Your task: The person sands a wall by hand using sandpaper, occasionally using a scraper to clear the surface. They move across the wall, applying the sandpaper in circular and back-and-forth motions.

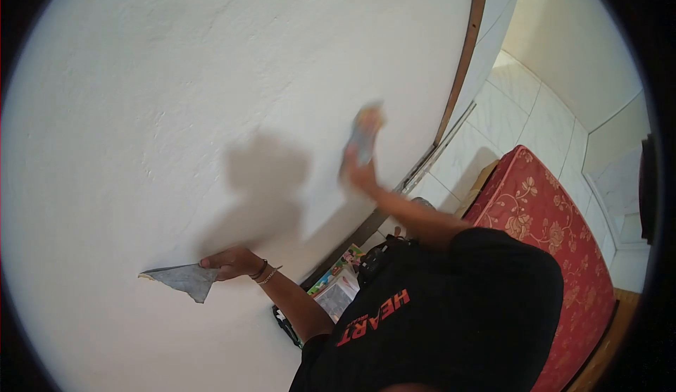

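Note:
My left hand (231,262) pinches one end of a grey folded sheet (184,278) between thumb and fingers. The sheet hangs in a triangular shape, with a pale yellowish edge at its far corner. A bracelet and a dark band circle that wrist. Farther right, my right hand (358,172), smeared by motion, grips a blurred grey-and-yellow piece (366,130) close to the white wall (105,110). What exactly this piece is I cannot tell. Dark shadows of the head and arms fall on the wall between both hands.
A red floral mattress (549,216) lies at the right, beside the white tiled floor (517,93). Below my arms are colourful printed items (345,265) and a black bag (384,255) near the wall's foot. A brown wooden strip (465,61) edges the wall.

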### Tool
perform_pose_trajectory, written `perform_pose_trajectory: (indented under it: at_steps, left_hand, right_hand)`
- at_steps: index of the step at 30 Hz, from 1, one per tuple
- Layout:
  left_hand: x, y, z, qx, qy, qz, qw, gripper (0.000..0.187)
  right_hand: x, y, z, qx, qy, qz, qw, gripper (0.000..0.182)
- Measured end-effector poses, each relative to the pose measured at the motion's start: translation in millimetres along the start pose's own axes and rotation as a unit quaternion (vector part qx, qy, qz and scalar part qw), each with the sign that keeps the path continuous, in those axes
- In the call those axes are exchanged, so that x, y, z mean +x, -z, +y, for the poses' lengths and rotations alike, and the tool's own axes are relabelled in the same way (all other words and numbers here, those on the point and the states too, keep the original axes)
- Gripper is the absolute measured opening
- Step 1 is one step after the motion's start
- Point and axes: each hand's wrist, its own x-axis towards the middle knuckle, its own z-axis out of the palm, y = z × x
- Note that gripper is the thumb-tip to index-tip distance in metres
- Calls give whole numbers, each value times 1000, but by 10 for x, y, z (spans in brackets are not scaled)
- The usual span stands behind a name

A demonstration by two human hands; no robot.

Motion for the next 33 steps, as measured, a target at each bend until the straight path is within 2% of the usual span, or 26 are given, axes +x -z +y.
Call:
perform_pose_trajectory:
  at_steps: [1, 2, 3, 4, 7, 9, 10, 11, 12, 13, 14, 16, 17, 18, 19, 20, 21, 24, 25, 26, 27, 29, 30, 32, 33]
  left_hand:
    - [5, -2, 13, 19, -6, 6, 1000, 47]
    - [10, -14, 4, 19, -4, 5, 1000, 47]
    - [16, -19, -15, 18, -19, 9, 1000, 47]
    - [15, 1, -39, 18, -34, 13, 999, 47]
    - [-26, 2, -132, -25, 2, 5, 1000, 47]
    - [-36, 43, -188, -36, 26, -10, 999, 48]
    - [-33, 51, -193, -49, 47, -29, 997, 48]
    - [-10, 23, -204, -49, 43, -29, 997, 48]
    - [7, -2, -222, -52, 10, -9, 999, 51]
    - [-12, -9, -198, -55, -19, 12, 998, 54]
    - [-54, 8, -160, -54, -16, 10, 998, 54]
    - [-25, 26, -22, -23, 85, -12, 996, 57]
    - [-12, 23, -12, -21, 87, -12, 996, 57]
    - [-24, 1, 0, -37, 66, -4, 997, 56]
    - [-34, -10, -4, -52, 47, 3, 998, 56]
    - [-36, -17, -6, -48, 50, 3, 998, 56]
    - [-32, -17, -6, -33, 43, -1, 999, 55]
    - [-51, 10, -137, -40, 31, -3, 999, 54]
    - [-48, -4, -169, -67, 23, -5, 997, 54]
    - [-39, 8, -116, -65, 20, -3, 998, 54]
    - [-32, 15, -15, -71, 48, -19, 996, 53]
    - [-17, 9, 99, -77, 76, -40, 993, 53]
    - [-20, 21, 128, -48, 67, -35, 996, 53]
    - [-19, 4, 142, -23, 56, -28, 998, 53]
    - [-25, 8, 134, -27, 78, -27, 996, 52]
  right_hand:
    - [542, 131, 130, -113, 5, 78, 991, 68]
    - [1078, 266, -11, -42, -204, 158, 965, 64]
    - [1660, 523, -56, -92, -281, 190, 936, 67]
    - [2116, 774, 160, -38, -273, 222, 935, 72]
    - [2350, 771, -94, 24, -266, 235, 935, 75]
    - [1531, 367, 88, -83, -289, 235, 925, 73]
    - [948, 106, -70, -136, -297, 197, 924, 65]
    - [373, -21, -211, -20, -342, 108, 933, 65]
    - [-525, -115, 262, 21, -230, 16, 973, 70]
    - [-707, -99, -285, 25, -201, -60, 978, 69]
    - [-665, -21, -228, 21, -202, -60, 977, 69]
    - [-372, 113, 32, -136, -79, -86, 984, 68]
    - [-10, 190, 230, -80, -92, 5, 993, 67]
    - [415, 375, 536, -38, -229, 76, 970, 65]
    - [957, 646, 957, -72, -261, 205, 941, 58]
    - [1586, 798, 587, -4, -298, 182, 937, 70]
    - [2052, 965, 561, 52, -335, 225, 914, 75]
    - [2089, 820, 191, 71, -316, 244, 914, 80]
    - [1691, 668, 453, 1, -313, 235, 920, 79]
    - [1168, 309, 182, -79, -344, 226, 908, 74]
    - [644, 167, -200, -29, -347, 102, 932, 63]
    - [-543, -130, -56, 19, -162, 0, 987, 64]
    - [-546, -55, -46, 15, -164, 1, 986, 64]
    - [-449, 99, 28, -89, -117, -87, 985, 66]
    - [-56, 144, 184, -136, -45, -7, 990, 63]
